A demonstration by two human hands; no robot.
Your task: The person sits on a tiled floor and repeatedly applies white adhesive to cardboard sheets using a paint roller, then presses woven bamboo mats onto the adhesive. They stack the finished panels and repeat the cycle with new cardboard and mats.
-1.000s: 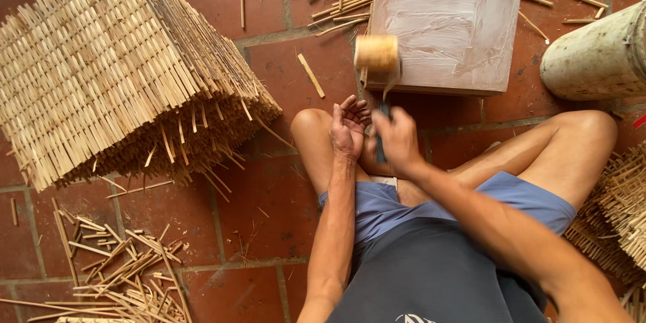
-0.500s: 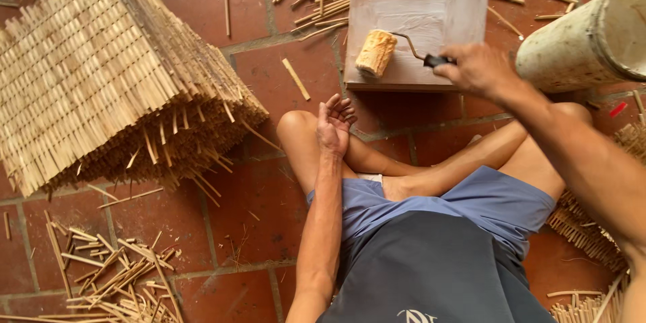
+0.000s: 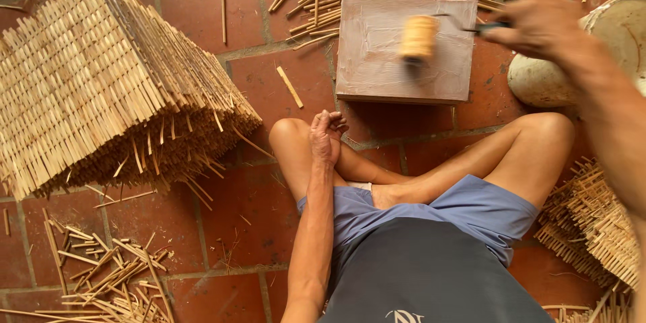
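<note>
My right hand (image 3: 538, 27) grips the dark handle of a small paint roller (image 3: 418, 38), whose yellowish sleeve is blurred above a glue-smeared brown board (image 3: 377, 60) on the floor ahead of me. My left hand (image 3: 326, 136) rests on my left knee with the fingers loosely curled, holding nothing. I sit cross-legged on red floor tiles in blue shorts.
A large woven bamboo mat piece (image 3: 101, 94) lies at the left. Loose bamboo sticks (image 3: 94, 269) litter the lower left and the far edge behind the board. A pale round container (image 3: 592, 54) lies at the right, with more woven bamboo (image 3: 599, 222) below it.
My right hand has carried the roller from near my knee up and to the right over the board. My left hand stayed on the knee.
</note>
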